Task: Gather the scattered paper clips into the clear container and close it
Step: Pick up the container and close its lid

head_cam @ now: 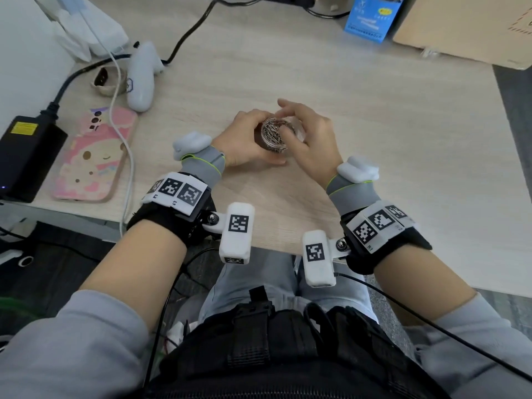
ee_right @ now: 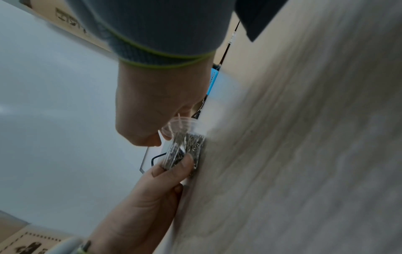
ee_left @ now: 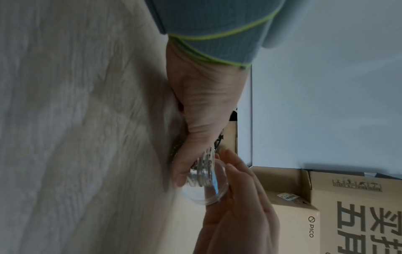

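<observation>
A small round clear container [head_cam: 273,137] stands on the light wooden desk, packed with silver paper clips [head_cam: 272,133]. My left hand [head_cam: 247,135] grips its left side, thumb and fingers curled round the wall. My right hand [head_cam: 309,131] pinches the clear lid [head_cam: 297,130], held tilted at the container's right rim. In the left wrist view the lid [ee_left: 217,184] stands slanted off the mouth, with the clips [ee_left: 204,165] behind my thumb. The right wrist view shows the lid [ee_right: 180,124] just above the clips [ee_right: 192,146]. The left fingers [ee_right: 174,169] wrap the container there.
A pink phone case [head_cam: 95,156], a black power adapter [head_cam: 26,156], a white controller [head_cam: 142,79] and cables lie at the left. A blue box [head_cam: 371,15] and a cardboard box [head_cam: 472,27] stand at the back. The desk's front edge [head_cam: 273,250] is near my wrists.
</observation>
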`<control>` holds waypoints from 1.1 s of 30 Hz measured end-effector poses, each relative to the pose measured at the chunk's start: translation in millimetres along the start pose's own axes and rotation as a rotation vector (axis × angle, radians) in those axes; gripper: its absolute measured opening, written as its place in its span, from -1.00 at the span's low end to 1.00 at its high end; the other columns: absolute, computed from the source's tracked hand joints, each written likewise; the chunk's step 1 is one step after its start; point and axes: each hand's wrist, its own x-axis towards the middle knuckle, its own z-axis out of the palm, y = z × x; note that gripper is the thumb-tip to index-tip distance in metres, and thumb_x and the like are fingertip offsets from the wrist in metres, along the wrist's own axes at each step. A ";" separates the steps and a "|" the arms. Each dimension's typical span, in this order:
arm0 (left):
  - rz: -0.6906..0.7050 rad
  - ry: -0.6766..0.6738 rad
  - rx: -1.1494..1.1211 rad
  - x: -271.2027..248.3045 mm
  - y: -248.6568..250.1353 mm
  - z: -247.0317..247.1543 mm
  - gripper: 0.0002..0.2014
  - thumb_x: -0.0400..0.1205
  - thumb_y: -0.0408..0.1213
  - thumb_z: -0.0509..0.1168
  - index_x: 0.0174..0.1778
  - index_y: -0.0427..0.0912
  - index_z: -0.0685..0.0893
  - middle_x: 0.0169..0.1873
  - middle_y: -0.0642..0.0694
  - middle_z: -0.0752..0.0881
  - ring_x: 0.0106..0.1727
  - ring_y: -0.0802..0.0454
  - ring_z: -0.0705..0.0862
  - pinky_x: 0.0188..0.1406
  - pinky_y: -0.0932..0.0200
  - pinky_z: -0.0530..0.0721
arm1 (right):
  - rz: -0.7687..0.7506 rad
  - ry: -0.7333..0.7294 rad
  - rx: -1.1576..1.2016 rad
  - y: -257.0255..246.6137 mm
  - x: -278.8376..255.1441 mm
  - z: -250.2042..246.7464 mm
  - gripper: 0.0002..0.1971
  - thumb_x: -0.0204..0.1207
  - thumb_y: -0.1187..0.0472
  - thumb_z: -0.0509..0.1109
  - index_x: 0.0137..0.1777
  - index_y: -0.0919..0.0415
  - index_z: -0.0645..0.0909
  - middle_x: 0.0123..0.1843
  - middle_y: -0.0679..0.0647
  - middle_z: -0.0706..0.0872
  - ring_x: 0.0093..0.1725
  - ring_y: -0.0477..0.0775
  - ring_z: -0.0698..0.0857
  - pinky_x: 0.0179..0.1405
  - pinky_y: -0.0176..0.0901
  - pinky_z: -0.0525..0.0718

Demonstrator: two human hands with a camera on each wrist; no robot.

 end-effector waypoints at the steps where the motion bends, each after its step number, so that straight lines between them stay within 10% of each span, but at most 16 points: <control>1: -0.004 0.009 -0.001 -0.3 1.3 0.0 -0.16 -0.02 0.23 0.53 0.20 -0.01 0.62 0.11 -0.09 0.67 0.23 -0.10 0.60 0.29 -0.11 0.58 | 0.030 -0.008 0.017 -0.8 0.4 -1.0 -0.66 0.46 0.35 0.21 0.21 0.39 0.61 0.36 0.29 0.63 0.38 0.13 0.61 0.38 -0.20 0.51; 6: 0.026 0.031 0.015 -1.9 3.2 1.6 -0.15 -0.01 0.24 0.49 0.23 0.00 0.62 0.14 -0.10 0.67 0.24 -0.09 0.59 0.35 -0.08 0.53 | 0.256 0.055 0.233 0.0 4.6 -7.6 -0.62 0.58 0.37 0.22 0.39 0.42 0.52 0.43 0.26 0.58 0.44 0.06 0.55 0.48 -0.13 0.48; 13: 0.052 0.030 0.004 -3.2 5.5 -2.0 -0.14 -0.03 0.21 0.42 0.24 -0.04 0.63 0.17 -0.08 0.64 0.21 0.07 0.57 0.19 0.35 0.48 | 0.461 0.008 0.442 8.8 7.6 -14.9 -0.65 0.53 0.24 0.39 0.25 0.43 0.63 0.11 0.25 0.74 0.03 -0.01 0.68 0.12 -0.20 0.63; 19: 0.054 0.059 -0.097 -5.9 4.6 0.2 -0.21 -0.02 0.12 0.51 0.18 -0.04 0.66 0.09 -0.05 0.73 0.09 0.07 0.66 0.19 0.32 0.57 | 0.423 -0.043 0.333 -0.6 9.2 -24.9 -0.66 0.47 0.18 0.49 0.21 0.28 0.65 0.10 0.08 0.72 -0.13 -0.15 0.70 -0.19 -0.44 0.62; 23: -0.003 0.081 -0.153 -7.1 3.8 1.8 -0.37 0.01 0.00 0.60 0.03 0.00 0.70 -0.10 -0.10 0.80 -0.04 -0.05 0.73 0.12 -0.06 0.68 | 0.277 -0.034 0.110 -13.8 10.4 -17.5 -0.55 0.28 0.20 0.61 0.19 0.24 0.67 0.08 0.01 0.72 0.05 -0.05 0.70 0.03 -0.28 0.69; 29: -0.031 0.084 -0.264 -9.5 5.2 1.6 -0.54 0.08 -0.20 0.63 -0.11 -0.03 0.71 -0.31 0.02 0.68 -0.28 0.14 0.57 -0.16 0.22 0.56 | 0.110 -0.078 -0.133 -18.7 7.3 -3.1 -0.56 0.21 0.18 0.60 0.12 0.23 0.73 0.17 0.11 0.75 0.14 0.09 0.70 0.17 -0.11 0.61; 33: -0.012 0.105 -0.384 -13.3 8.0 0.1 -0.49 0.09 -0.32 0.64 -0.04 -0.06 0.70 -0.18 0.00 0.76 -0.15 0.13 0.70 0.01 0.16 0.69 | 0.154 -0.084 0.021 -17.9 7.5 -12.5 -0.59 0.24 0.20 0.62 0.11 0.23 0.73 0.11 0.07 0.75 0.17 0.03 0.70 0.23 -0.12 0.64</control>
